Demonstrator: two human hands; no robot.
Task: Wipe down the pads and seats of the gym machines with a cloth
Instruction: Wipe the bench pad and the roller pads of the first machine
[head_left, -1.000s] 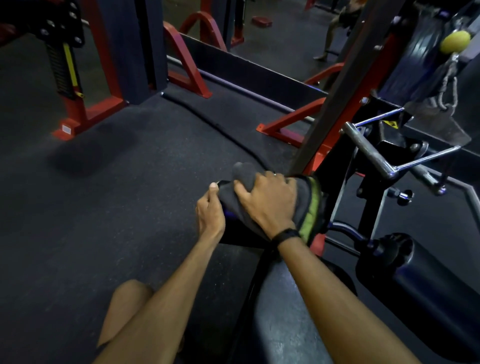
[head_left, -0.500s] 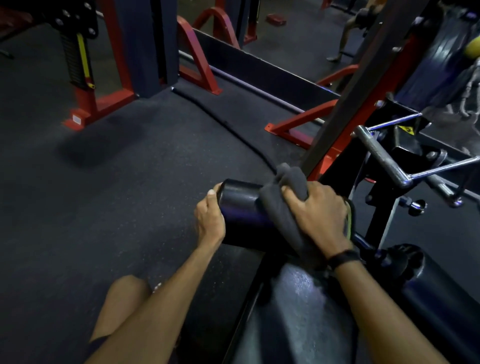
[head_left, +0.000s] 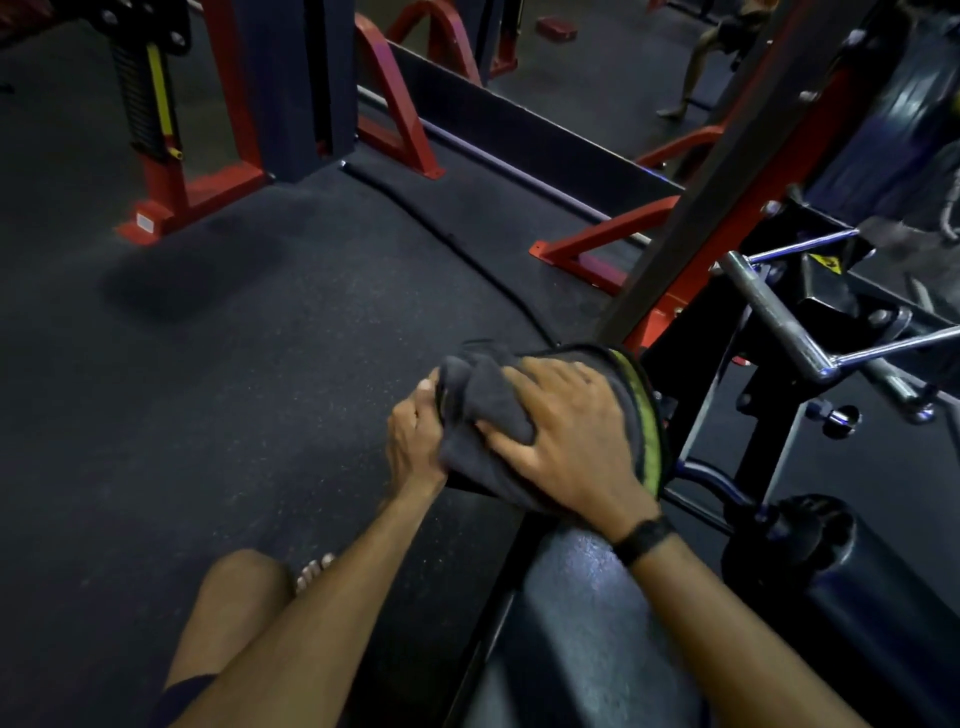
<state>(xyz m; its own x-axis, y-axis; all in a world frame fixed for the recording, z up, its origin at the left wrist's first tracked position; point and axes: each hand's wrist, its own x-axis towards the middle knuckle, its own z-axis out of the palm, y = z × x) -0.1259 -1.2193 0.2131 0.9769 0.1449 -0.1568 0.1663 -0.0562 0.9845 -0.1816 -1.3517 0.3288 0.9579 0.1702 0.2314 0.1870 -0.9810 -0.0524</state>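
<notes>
The right hand (head_left: 566, 441) lies flat over the grey cloth (head_left: 483, 410), fingers spread and pressing it onto the roller pad (head_left: 467, 480) at the front of the machine's seat (head_left: 587, 623). The cloth is draped right across the pad, its green-edged hem (head_left: 641, 421) hanging at the far end, so almost none of the pad shows. The left hand (head_left: 413, 441) cups the pad's near end, fingers curled round it, likely to stop it spinning under the rubbing. The seat just behind looks damp and shiny.
</notes>
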